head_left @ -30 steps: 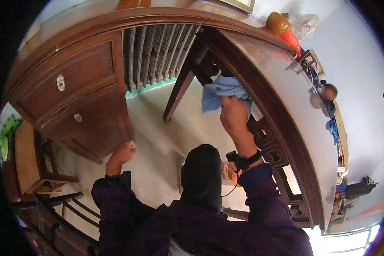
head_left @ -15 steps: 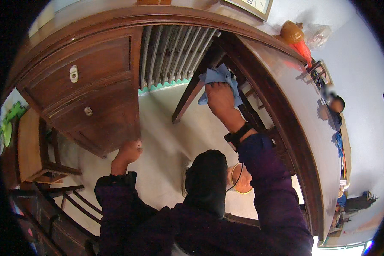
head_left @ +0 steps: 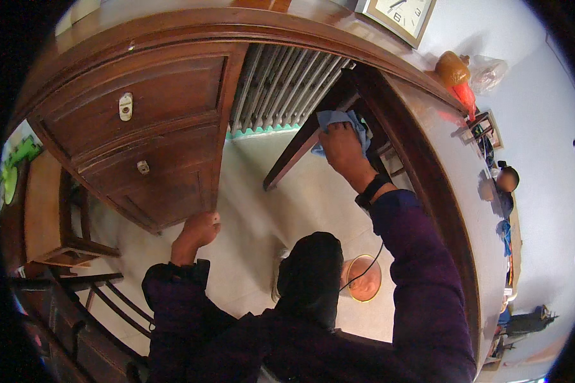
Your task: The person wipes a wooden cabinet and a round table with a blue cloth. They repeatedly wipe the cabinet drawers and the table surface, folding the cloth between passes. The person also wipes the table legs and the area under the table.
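My right hand is closed on a blue cloth, pressed against the upper part of a dark wooden table leg. The cloth is bunched around the fingers, and part of it is hidden under the hand. My left hand is curled into a fist by the lower corner of the brown wooden drawer cabinet. Nothing shows in that fist. Two pale metal fittings, an upper one and a lower one, are on the cabinet's front.
Behind the legs stands a ribbed radiator. A wooden stool and a dark chair are at the left. A round reddish container stands on the floor beside my leg. The tabletop edge curves along the right, under a clock.
The view has shifted, so the furniture sits a little further right and the clock shows more. My right hand stays with the blue cloth at the table leg. My left fist looks unchanged.
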Demonstrator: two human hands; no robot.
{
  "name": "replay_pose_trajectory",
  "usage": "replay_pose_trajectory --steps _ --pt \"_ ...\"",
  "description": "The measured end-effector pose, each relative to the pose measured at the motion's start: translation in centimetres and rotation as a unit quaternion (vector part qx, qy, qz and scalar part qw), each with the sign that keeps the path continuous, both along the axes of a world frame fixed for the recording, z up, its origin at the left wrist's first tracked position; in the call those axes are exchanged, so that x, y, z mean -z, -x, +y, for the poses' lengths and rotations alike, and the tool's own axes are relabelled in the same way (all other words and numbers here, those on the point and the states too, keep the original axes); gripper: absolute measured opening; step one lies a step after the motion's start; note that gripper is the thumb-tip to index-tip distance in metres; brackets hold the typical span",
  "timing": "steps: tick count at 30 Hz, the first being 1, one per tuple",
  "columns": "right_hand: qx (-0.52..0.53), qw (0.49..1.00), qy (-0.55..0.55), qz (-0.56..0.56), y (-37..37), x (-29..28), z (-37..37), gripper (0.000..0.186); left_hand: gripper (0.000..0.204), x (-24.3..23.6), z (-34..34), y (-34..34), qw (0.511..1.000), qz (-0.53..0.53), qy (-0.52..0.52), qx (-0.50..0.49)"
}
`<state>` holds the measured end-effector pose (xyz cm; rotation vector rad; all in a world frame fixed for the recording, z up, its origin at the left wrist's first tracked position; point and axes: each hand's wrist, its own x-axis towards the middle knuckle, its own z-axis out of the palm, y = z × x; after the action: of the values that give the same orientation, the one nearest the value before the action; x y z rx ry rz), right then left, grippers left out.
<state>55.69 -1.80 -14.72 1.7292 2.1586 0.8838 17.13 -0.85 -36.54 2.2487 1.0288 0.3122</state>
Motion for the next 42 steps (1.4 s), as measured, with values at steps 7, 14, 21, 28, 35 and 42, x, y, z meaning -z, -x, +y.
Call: replay_pose_trajectory --steps 7,14,21,28,35,42 --pt "0.025 0.997 0.051 -0.060 0.8 -1.3 0.4 0.017 0.021 -0.4 0.4 -0.1 1.000 -0.004 -0.014 -0.003" --pt "-0.039 0.975 -0.204 -0.075 0.8 -8.4 6.8 0.017 0.036 -1.1 0.5 -0.5 0.997 0.065 0.031 0.023" --pt "0.001 0.993 -0.107 -0.040 0.0 -1.4 8.1 0.012 0.032 -1.4 0.4 -0.1 0.998 0.054 0.035 0.007" --pt "-0.010 0.997 -0.064 0.041 -0.7 6.4 9.9 0.012 0.027 -3.0 -0.9 0.3 0.996 0.066 0.060 -0.019" --pt "0.036 0.997 0.038 0.058 -0.3 14.6 10.8 0.013 0.030 -2.8 -1.3 0.7 0.998 0.048 0.044 -0.007" --pt "-0.006 0.998 0.057 0.025 -1.1 21.5 11.1 0.013 0.029 -2.7 -1.6 0.0 0.997 0.066 0.049 -0.006"
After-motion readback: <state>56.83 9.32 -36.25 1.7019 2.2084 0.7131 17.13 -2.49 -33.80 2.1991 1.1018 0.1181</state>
